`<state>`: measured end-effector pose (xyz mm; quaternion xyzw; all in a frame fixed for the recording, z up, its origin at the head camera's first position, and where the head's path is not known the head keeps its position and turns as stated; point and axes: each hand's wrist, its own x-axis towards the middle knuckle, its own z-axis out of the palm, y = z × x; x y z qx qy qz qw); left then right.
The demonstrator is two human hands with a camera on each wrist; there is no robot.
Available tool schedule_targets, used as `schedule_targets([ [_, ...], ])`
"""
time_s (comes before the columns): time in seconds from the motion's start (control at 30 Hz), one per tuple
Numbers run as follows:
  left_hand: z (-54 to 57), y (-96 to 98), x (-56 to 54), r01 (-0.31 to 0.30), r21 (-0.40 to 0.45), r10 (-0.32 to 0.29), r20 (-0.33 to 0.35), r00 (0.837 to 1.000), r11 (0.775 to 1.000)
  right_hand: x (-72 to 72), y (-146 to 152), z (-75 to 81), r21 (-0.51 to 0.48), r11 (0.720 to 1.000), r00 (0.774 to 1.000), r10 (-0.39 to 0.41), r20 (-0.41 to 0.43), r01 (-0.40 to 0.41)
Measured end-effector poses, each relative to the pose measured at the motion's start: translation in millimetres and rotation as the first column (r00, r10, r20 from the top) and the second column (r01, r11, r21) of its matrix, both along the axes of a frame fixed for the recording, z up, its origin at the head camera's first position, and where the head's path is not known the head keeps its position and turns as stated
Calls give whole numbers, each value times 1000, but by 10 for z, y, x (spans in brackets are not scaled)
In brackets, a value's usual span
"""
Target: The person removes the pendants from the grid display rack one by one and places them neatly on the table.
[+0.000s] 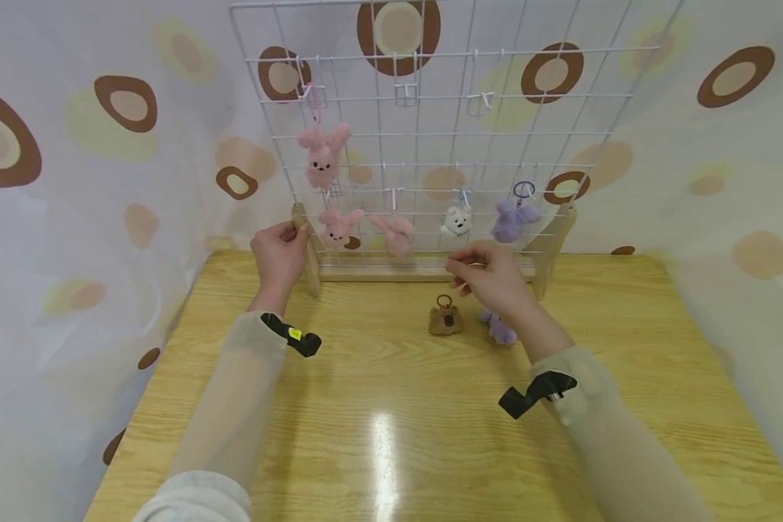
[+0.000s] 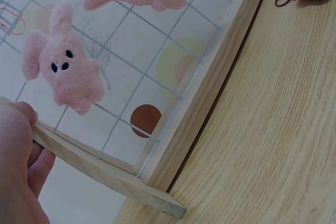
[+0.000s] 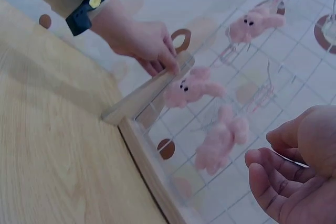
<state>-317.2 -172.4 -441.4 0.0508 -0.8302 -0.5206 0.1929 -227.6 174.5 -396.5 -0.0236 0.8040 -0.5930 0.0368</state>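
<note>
My left hand (image 1: 279, 255) grips the left wooden upright (image 1: 312, 268) of a white wire grid rack, thumb and fingers pinching its edge. In front of the rack's lower right part hovers my right hand (image 1: 494, 277), its fingers loosely bent and holding nothing. Just below it, a brown plush keychain (image 1: 445, 320) with a dark ring lies on the table, beside a purple plush (image 1: 498, 328) partly hidden by the hand. Nearest above it hang a white plush keychain (image 1: 457, 222) and a purple plush keychain (image 1: 514, 221).
Three pink plush rabbits hang at the left: an upper one (image 1: 322, 156), a lower one (image 1: 337, 228) and one turned away (image 1: 396, 233). Along the rack's foot runs a wooden bar (image 1: 391, 275) on the wood-grain table (image 1: 300, 435). Patterned sheeting (image 1: 724, 167) stands behind.
</note>
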Motion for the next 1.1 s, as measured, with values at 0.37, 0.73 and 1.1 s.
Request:
schedule_targets([
  [0.37, 23, 2, 21, -7, 8, 7, -8, 1000, 1000, -26, -193, 359, -97, 995, 1000, 8, -7, -9],
  [0.73, 16, 17, 13, -1, 41, -1, 29, 1000, 999, -117, -412, 557, -151, 988, 998, 21, -67, -31],
  [1.1, 11, 12, 11, 10, 49, -12, 24, 1000, 999, -284, -593, 684, -169, 985, 997, 16, -77, -29],
])
